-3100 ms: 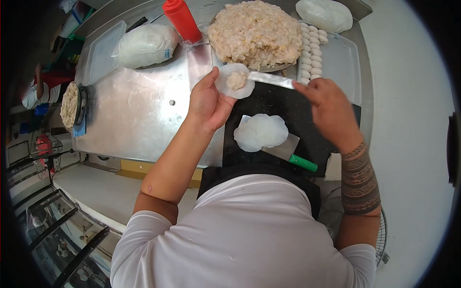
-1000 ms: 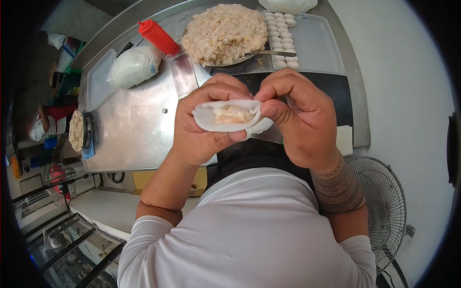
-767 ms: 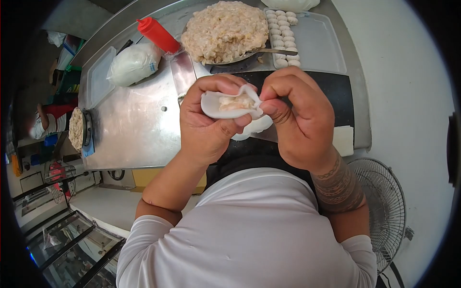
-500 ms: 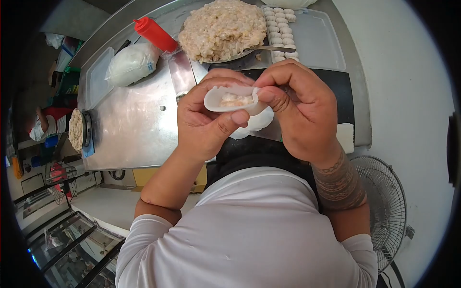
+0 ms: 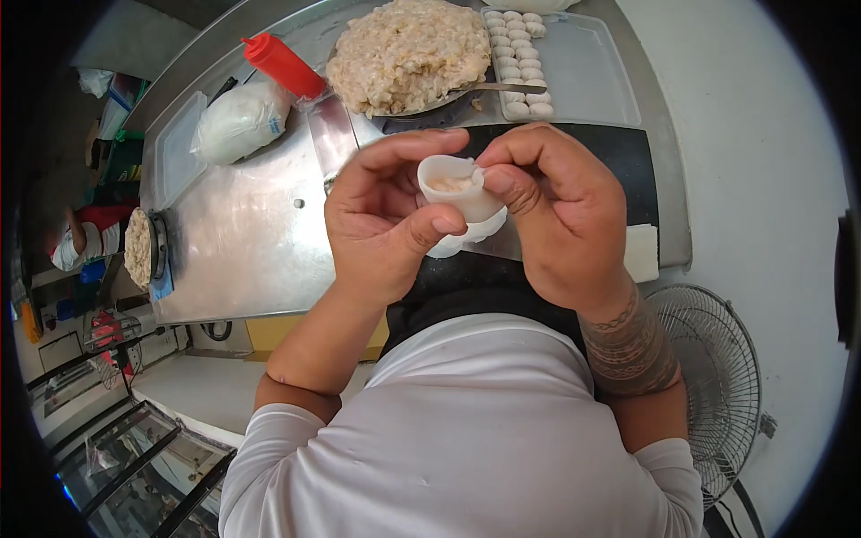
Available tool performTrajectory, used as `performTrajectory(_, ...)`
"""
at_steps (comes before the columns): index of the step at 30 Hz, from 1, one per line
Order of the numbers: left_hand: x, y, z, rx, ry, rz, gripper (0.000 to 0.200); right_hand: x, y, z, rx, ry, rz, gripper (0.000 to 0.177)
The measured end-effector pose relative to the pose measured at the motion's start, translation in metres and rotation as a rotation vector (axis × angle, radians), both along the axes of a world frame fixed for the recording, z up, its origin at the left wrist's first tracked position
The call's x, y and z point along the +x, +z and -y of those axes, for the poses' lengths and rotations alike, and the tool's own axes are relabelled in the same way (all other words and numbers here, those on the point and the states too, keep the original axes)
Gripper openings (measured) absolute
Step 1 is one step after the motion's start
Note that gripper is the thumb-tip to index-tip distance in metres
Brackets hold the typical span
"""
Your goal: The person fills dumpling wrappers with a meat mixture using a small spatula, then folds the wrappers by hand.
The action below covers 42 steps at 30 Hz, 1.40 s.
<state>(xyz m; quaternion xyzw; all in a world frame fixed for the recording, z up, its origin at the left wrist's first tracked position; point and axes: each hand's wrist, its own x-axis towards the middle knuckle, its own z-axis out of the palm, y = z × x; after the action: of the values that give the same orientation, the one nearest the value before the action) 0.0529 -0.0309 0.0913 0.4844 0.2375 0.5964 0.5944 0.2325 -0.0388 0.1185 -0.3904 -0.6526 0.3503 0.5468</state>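
A white dough wrapper (image 5: pixel 462 202) with pale filling inside hangs between my two hands, its rim open and facing up. My left hand (image 5: pixel 381 215) cups it from the left, with the thumb in front of it. The thumb and forefinger of my right hand (image 5: pixel 560 211) pinch the pleated right edge. Below my hands, more round white wrappers (image 5: pixel 484 231) lie partly hidden. A large mound of pale filling (image 5: pixel 408 54) sits on a plate at the back, with a metal spatula (image 5: pixel 511 87) resting at its right.
A tray (image 5: pixel 587 76) holds rows of small finished dumplings (image 5: pixel 516 45). At the back left are a red squeeze bottle (image 5: pixel 285 67) and a plastic bag of white dough (image 5: pixel 240 123). Another filling plate (image 5: pixel 139 247) stands far left. A person (image 5: pixel 85 238) is beyond it; a fan (image 5: pixel 708 386) stands right.
The wrapper's opening has become smaller and rounder, and its left side has come closer to my right fingers. The fingers of my left hand have shifted around it.
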Motion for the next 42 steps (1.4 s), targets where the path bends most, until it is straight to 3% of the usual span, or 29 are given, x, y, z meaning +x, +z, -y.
performTrajectory(2, -0.001, -0.001, 0.006, -0.042, 0.045, 0.077, 0.040, 0.002, 0.004, 0.003, 0.022, 0.019, 0.060, 0.007)
performTrajectory(5, -0.013, -0.006, 0.008, -0.173, -0.061, 0.003, 0.040, 0.002, 0.003, 0.005, 0.058, 0.024, 0.086, 0.008)
performTrajectory(7, -0.015, -0.006, 0.004, 0.033, -0.087, -0.103, 0.042, 0.002, 0.004, 0.007, 0.073, 0.009, 0.056, 0.008)
performTrajectory(9, -0.016, -0.006, -0.002, 0.106, -0.087, -0.154, 0.042, 0.002, 0.009, 0.011, -0.150, 0.100, -0.133, 0.007)
performTrajectory(10, -0.016, -0.005, -0.004, 0.180, -0.084, -0.208, 0.043, 0.003, 0.009, 0.010, -0.147, 0.095, -0.132, 0.007)
performTrajectory(13, 0.001, -0.003, -0.002, 0.155, 0.031, -0.052, 0.041, 0.007, 0.008, 0.008, -0.017, 0.021, 0.070, 0.007)
performTrajectory(15, -0.003, -0.009, 0.004, 0.106, -0.008, -0.041, 0.040, 0.009, 0.011, 0.009, 0.066, 0.002, 0.195, 0.007)
performTrajectory(19, -0.008, -0.007, 0.002, 0.085, -0.085, -0.110, 0.038, 0.008, 0.013, 0.013, 0.080, -0.025, 0.172, 0.008)
performTrajectory(21, -0.010, -0.005, -0.002, 0.100, -0.113, -0.115, 0.036, 0.006, 0.016, 0.016, -0.151, 0.047, -0.046, 0.008)
performTrajectory(22, -0.010, -0.004, -0.004, 0.115, -0.136, -0.122, 0.034, 0.007, 0.015, 0.015, -0.150, 0.045, -0.045, 0.008)
performTrajectory(24, -0.006, -0.005, -0.005, 0.162, -0.100, -0.116, 0.032, 0.010, 0.014, 0.011, 0.002, 0.003, 0.147, 0.007)
performTrajectory(28, 0.002, -0.009, -0.006, 0.299, 0.014, -0.076, 0.026, 0.007, 0.016, 0.013, 0.056, -0.024, 0.203, 0.007)
performTrajectory(31, -0.007, -0.010, -0.002, 0.229, -0.016, -0.169, 0.025, 0.002, 0.020, 0.014, 0.131, -0.064, 0.247, 0.008)
performTrajectory(33, -0.012, -0.008, -0.005, 0.216, -0.069, -0.146, 0.022, -0.003, 0.024, 0.019, -0.130, -0.023, 0.020, 0.009)
performTrajectory(34, -0.014, -0.007, -0.007, 0.203, -0.120, -0.127, 0.020, -0.003, 0.023, 0.016, -0.131, -0.021, 0.021, 0.009)
performTrajectory(36, -0.012, -0.007, -0.009, 0.178, -0.119, -0.087, 0.018, 0.001, 0.017, 0.007, 0.114, -0.027, 0.222, 0.007)
performTrajectory(40, -0.002, -0.006, -0.003, 0.004, -0.048, 0.059, 0.013, 0.001, 0.008, 0.002, 0.208, -0.046, 0.267, 0.010)
performTrajectory(42, -0.006, -0.009, -0.002, 0.003, -0.058, 0.008, 0.014, 0.000, 0.009, 0.003, 0.206, -0.050, 0.282, 0.010)
